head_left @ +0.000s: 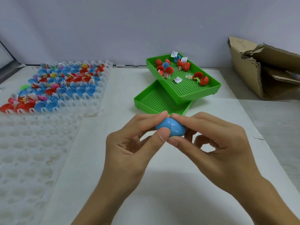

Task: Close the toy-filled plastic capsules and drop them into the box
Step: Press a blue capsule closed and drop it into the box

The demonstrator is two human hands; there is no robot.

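A blue plastic capsule (174, 128) is held above the white table between both hands, its two halves together with a seam showing. My left hand (129, 143) pinches its left half with thumb and forefinger. My right hand (215, 140) pinches its right half the same way. A clear tray (103, 82) at the far left holds several open red and blue capsules with toys. The torn cardboard box (266, 70) lies at the far right.
Two green perforated trays sit behind the hands: the upper one (186, 88) holds several open red and blue capsules and paper slips, the lower one (155, 101) is bare. Clear dimpled trays (32, 151) lie at the near left. A wall stands behind.
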